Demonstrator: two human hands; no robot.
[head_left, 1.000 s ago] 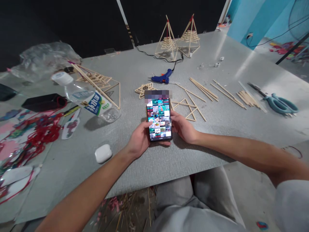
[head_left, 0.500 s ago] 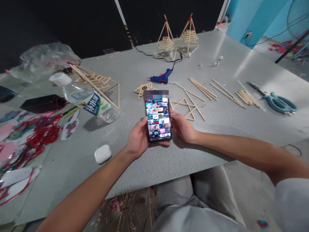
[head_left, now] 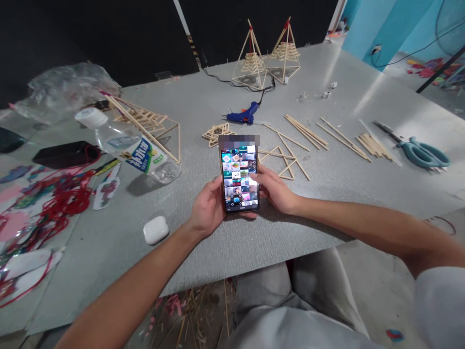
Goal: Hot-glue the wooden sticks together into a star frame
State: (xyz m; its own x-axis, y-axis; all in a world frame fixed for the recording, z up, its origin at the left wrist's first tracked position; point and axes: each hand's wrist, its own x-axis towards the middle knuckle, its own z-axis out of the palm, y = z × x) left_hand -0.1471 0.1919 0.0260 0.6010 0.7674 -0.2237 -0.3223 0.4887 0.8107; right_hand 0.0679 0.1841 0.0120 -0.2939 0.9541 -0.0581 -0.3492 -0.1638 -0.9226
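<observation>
A smartphone is upright in front of me, its lit screen showing a grid of small pictures. My left hand wraps its left edge and lower back, thumb along the side. My right hand grips the right edge, with the thumb over the screen; its other fingers are partly hidden behind the phone. Just beyond lie a small star-shaped stick frame and a larger flat stick frame. A blue glue gun rests on its side farther back.
On the grey table, a plastic bottle and white earbud case are left. Red cord lies beyond them. Loose sticks and scissors are right. Two stick pyramids stand at the back.
My right thumb has moved from the phone's edge onto its screen. The picture grid looks unchanged, and both hands still hold the phone; the whole view has shifted slightly.
</observation>
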